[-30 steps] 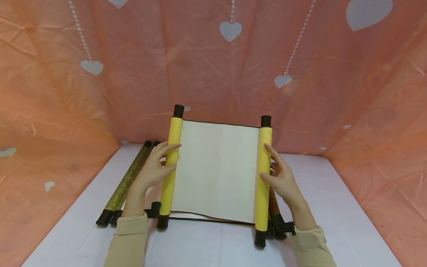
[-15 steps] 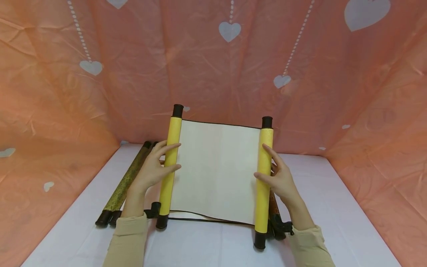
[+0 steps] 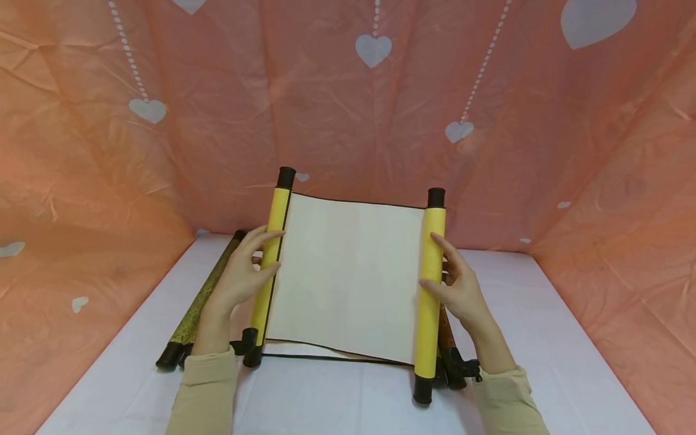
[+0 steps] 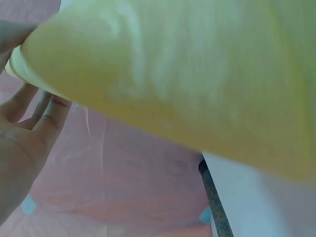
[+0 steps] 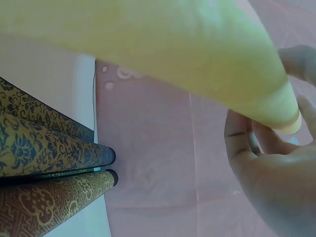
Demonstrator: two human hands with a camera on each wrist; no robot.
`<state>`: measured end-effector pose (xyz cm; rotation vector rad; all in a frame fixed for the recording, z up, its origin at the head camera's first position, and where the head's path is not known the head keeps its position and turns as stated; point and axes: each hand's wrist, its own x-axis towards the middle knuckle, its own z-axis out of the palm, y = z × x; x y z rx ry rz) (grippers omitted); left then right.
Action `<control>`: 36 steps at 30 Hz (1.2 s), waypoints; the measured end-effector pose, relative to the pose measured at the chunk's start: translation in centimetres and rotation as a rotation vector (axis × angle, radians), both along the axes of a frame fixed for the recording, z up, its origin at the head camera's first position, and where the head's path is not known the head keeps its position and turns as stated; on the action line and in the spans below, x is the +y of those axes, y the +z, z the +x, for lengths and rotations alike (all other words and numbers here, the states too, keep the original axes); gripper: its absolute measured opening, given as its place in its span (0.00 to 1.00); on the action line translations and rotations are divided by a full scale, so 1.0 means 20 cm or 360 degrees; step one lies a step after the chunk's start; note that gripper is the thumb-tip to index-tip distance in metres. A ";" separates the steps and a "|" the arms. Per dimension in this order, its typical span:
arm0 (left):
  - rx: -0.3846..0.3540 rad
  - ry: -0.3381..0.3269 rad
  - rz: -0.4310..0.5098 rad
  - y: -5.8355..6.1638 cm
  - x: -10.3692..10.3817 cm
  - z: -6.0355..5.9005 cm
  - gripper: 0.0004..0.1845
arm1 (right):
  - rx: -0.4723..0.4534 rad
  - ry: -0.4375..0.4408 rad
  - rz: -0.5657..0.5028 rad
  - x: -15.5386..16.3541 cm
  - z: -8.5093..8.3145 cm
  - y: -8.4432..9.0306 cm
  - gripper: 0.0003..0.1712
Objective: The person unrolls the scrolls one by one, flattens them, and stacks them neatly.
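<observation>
Scroll [image 3: 348,278] stands half-unrolled above the table [image 3: 544,338], left hand [image 3: 239,281] and right hand [image 3: 459,290] pinching its yellow rollers; pull unevenly and the paper could crease or tear.

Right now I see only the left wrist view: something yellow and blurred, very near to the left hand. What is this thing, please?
Observer: It is the left yellow roller of an opened scroll. The left hand grips it.
Operator: And the other side of the scroll?
Observer: The right hand grips the right yellow roller. Blank cream paper is stretched between the two rollers.
Operator: Does something lie near the right hand?
Observer: Yes. In the right wrist view, two rolled patterned scrolls lie side by side on the white table, below that roller. One is golden with dark flowers, the other brown.
</observation>
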<state>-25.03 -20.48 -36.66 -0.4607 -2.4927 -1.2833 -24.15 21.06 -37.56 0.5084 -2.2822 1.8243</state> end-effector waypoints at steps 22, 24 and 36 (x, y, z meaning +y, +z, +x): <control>-0.0015 0.0089 0.0044 0.01 -0.02 0.00 0.33 | -0.0107 0.0011 -0.0050 0.00 0.01 0.00 0.51; 0.0023 0.0105 0.0022 0.00 -0.02 0.00 0.32 | -0.0118 -0.0005 -0.0045 0.00 0.00 0.00 0.53; 0.0106 0.0211 0.0061 -0.01 -0.03 -0.02 0.28 | -0.0030 -0.0112 0.0057 0.00 0.00 0.00 0.51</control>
